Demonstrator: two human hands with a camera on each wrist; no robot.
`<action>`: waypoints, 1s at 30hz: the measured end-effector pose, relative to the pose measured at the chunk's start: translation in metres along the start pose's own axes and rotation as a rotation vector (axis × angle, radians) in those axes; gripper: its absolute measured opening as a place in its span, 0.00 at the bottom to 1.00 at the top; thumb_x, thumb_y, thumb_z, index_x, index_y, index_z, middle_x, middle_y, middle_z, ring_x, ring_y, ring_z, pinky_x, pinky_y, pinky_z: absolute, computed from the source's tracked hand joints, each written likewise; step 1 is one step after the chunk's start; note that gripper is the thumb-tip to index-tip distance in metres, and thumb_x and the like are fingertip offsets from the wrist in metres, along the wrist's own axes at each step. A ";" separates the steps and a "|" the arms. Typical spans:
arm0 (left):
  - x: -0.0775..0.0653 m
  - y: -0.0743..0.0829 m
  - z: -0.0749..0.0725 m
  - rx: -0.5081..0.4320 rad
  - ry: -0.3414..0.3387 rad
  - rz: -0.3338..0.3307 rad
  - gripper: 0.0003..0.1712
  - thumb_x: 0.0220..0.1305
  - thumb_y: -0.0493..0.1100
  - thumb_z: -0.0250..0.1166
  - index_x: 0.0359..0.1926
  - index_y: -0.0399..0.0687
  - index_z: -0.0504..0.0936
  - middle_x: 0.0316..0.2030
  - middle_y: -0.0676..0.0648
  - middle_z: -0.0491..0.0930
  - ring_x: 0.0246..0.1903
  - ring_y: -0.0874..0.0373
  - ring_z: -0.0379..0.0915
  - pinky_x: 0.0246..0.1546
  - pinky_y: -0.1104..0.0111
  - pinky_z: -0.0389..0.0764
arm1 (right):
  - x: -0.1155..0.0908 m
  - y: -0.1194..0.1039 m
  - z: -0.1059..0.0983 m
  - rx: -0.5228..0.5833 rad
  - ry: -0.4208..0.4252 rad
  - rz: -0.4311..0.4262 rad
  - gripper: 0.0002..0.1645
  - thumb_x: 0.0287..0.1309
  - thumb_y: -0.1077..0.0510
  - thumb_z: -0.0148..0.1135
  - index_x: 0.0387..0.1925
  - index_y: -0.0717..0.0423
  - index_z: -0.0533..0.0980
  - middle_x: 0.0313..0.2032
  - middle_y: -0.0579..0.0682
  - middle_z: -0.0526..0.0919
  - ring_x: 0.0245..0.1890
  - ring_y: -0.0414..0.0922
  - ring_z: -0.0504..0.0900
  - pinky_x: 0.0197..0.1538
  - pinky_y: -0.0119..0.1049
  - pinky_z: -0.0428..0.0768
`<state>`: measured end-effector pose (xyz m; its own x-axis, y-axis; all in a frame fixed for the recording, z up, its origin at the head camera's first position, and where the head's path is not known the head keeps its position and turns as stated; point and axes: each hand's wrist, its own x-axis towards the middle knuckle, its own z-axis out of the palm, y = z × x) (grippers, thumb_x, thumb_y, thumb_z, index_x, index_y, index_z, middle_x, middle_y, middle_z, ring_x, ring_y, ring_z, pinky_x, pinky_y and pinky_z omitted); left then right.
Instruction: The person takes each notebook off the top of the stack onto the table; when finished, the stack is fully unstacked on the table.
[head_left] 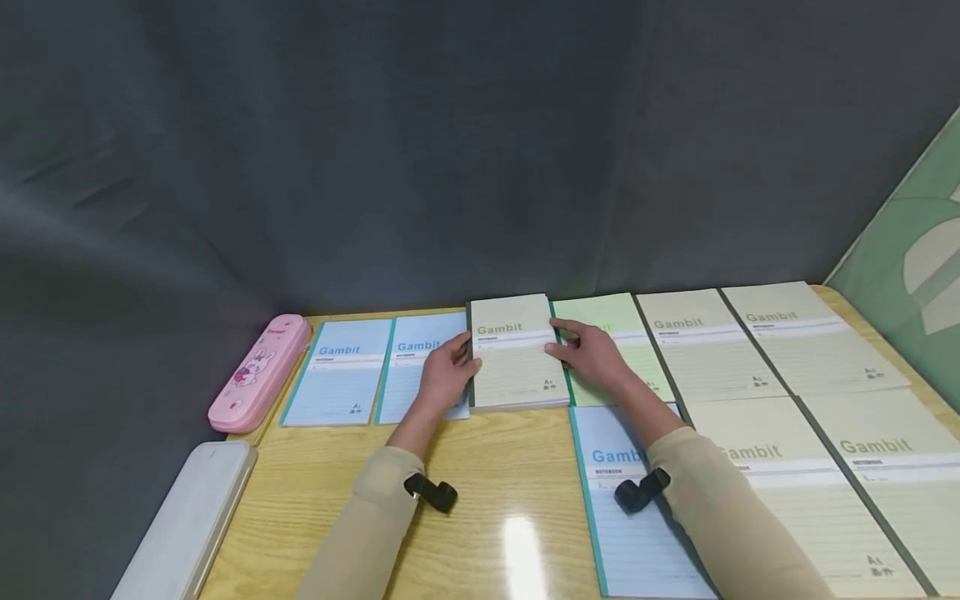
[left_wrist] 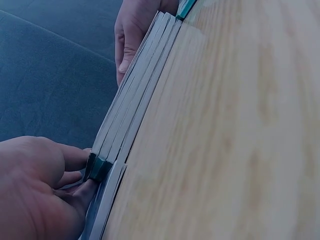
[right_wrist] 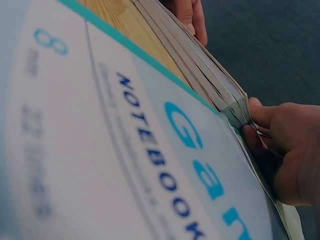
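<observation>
A stack of notebooks, cream cover on top, lies at the back middle of the table between both hands. My left hand holds the stack's dark spine side, thumb and fingers at its edge; the left wrist view shows several layered notebooks and the left hand at their corner. On the opposite edge, my right hand grips the stack and overlaps a green notebook. In the right wrist view, the right hand's fingers are at the stack's near corner. Under the left hand, a blue notebook is partly covered.
Another blue notebook lies at left, and one more blue notebook sits below the right forearm. Several cream notebooks fill the right side. A pink pencil case and a white case line the left edge. Dark cloth hangs behind.
</observation>
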<state>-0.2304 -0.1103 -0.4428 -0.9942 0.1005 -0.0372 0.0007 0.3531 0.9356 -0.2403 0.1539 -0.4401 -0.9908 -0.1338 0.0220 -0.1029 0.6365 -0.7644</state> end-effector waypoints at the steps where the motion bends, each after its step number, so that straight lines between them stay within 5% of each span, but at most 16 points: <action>1: -0.001 0.000 0.000 0.001 0.007 -0.004 0.32 0.71 0.35 0.64 0.73 0.38 0.67 0.67 0.36 0.71 0.67 0.45 0.68 0.63 0.60 0.75 | 0.000 0.000 0.000 0.016 -0.007 -0.004 0.33 0.71 0.52 0.62 0.73 0.57 0.68 0.36 0.56 0.86 0.31 0.46 0.83 0.46 0.45 0.77; 7: -0.003 0.002 -0.003 -0.020 0.049 -0.053 0.29 0.70 0.34 0.65 0.71 0.40 0.72 0.65 0.36 0.74 0.64 0.44 0.70 0.60 0.59 0.78 | 0.002 0.002 0.001 0.013 -0.010 -0.009 0.28 0.74 0.60 0.56 0.72 0.56 0.69 0.28 0.51 0.84 0.24 0.41 0.82 0.45 0.41 0.75; 14: -0.005 0.003 -0.012 -0.064 0.038 -0.092 0.31 0.68 0.34 0.66 0.71 0.44 0.72 0.61 0.38 0.75 0.61 0.46 0.72 0.56 0.58 0.80 | 0.001 -0.001 0.002 -0.033 0.002 -0.019 0.27 0.72 0.58 0.60 0.69 0.57 0.72 0.37 0.55 0.85 0.26 0.42 0.83 0.39 0.39 0.81; 19: -0.009 0.002 -0.022 -0.080 -0.014 -0.107 0.34 0.68 0.33 0.66 0.73 0.47 0.70 0.65 0.39 0.71 0.63 0.45 0.69 0.58 0.55 0.78 | 0.002 -0.001 0.001 -0.174 0.065 -0.120 0.21 0.68 0.59 0.64 0.60 0.58 0.80 0.51 0.57 0.86 0.44 0.51 0.83 0.51 0.48 0.81; 24: -0.013 -0.003 -0.030 -0.103 -0.070 -0.103 0.38 0.68 0.30 0.64 0.77 0.49 0.64 0.68 0.37 0.67 0.67 0.42 0.65 0.61 0.56 0.76 | 0.003 0.001 0.001 -0.295 0.099 -0.176 0.19 0.66 0.57 0.65 0.58 0.53 0.83 0.61 0.55 0.81 0.65 0.59 0.72 0.70 0.67 0.58; 27: -0.016 -0.004 -0.033 -0.125 -0.074 -0.120 0.39 0.67 0.28 0.63 0.76 0.51 0.65 0.66 0.36 0.68 0.60 0.44 0.71 0.51 0.61 0.82 | 0.002 0.001 0.001 -0.307 0.078 -0.158 0.21 0.68 0.55 0.62 0.61 0.49 0.81 0.65 0.54 0.77 0.72 0.59 0.64 0.70 0.75 0.41; 30: -0.020 -0.004 -0.037 -0.114 -0.093 -0.147 0.38 0.68 0.29 0.63 0.76 0.53 0.67 0.64 0.37 0.69 0.46 0.49 0.77 0.36 0.64 0.83 | 0.001 0.001 0.000 -0.310 0.054 -0.139 0.23 0.70 0.53 0.60 0.64 0.47 0.79 0.68 0.53 0.74 0.74 0.58 0.59 0.69 0.76 0.36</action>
<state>-0.2143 -0.1486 -0.4328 -0.9687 0.1428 -0.2033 -0.1608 0.2633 0.9512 -0.2412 0.1549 -0.4408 -0.9677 -0.2004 0.1529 -0.2512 0.8169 -0.5193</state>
